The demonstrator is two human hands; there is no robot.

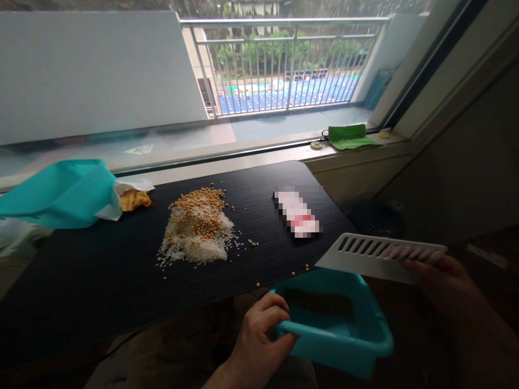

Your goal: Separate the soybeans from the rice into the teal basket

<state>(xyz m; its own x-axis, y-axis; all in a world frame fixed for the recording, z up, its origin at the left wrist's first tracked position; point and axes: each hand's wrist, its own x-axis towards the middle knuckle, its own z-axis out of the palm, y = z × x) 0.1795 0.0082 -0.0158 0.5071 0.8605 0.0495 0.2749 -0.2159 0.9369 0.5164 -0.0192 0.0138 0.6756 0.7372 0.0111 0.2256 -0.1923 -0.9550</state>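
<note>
My left hand (263, 337) grips the near left rim of a teal plastic basin (336, 346), held just below the table's front edge. A dark layer of what look like small grains (320, 302) lies in the basin's bottom. In my right hand (441, 278) is a white slotted plastic scoop (365, 262), tilted over the basin's far right side, its pointed tip near the table edge. On the black table (121, 281) a pile of white rice (206, 248) is partly covered by yellow soybeans (198, 208). A few soybeans (293, 273) lie loose along the front edge.
A blurred-out pink and white flat object (298, 213) lies on the table's right part. At the left are a teal bag-like container (68, 192) and a brown piece in white paper (135, 200). A green cloth (351, 136) rests on the sill below the window.
</note>
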